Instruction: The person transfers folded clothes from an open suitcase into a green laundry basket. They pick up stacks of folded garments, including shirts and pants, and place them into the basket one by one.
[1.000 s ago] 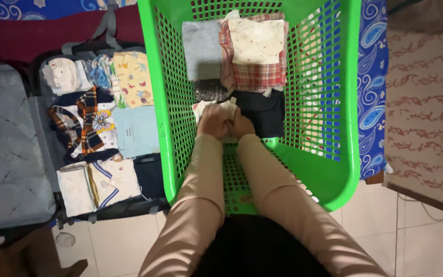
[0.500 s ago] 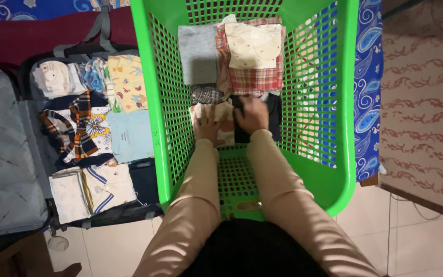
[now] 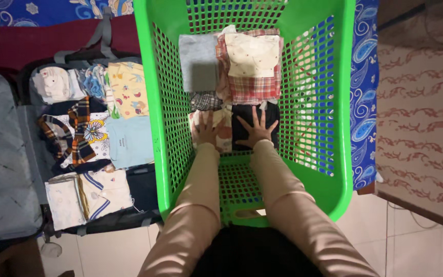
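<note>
The green basket (image 3: 162,118) is showing smooth, slightly glossy plastic with a perforated grid. The folded clothes (image 3: 252,66) inside are looking like soft matt cloth, plaid and plain. The suitcase (image 3: 6,154) at the left is showing grey quilted fabric lining. The floor tiles (image 3: 114,251) are looking smooth and faintly glossy.

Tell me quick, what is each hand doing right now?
Left hand: open, flat on the cream patterned garment in the green basket.
Right hand: open, fingers spread, pressing the dark garment.
</note>
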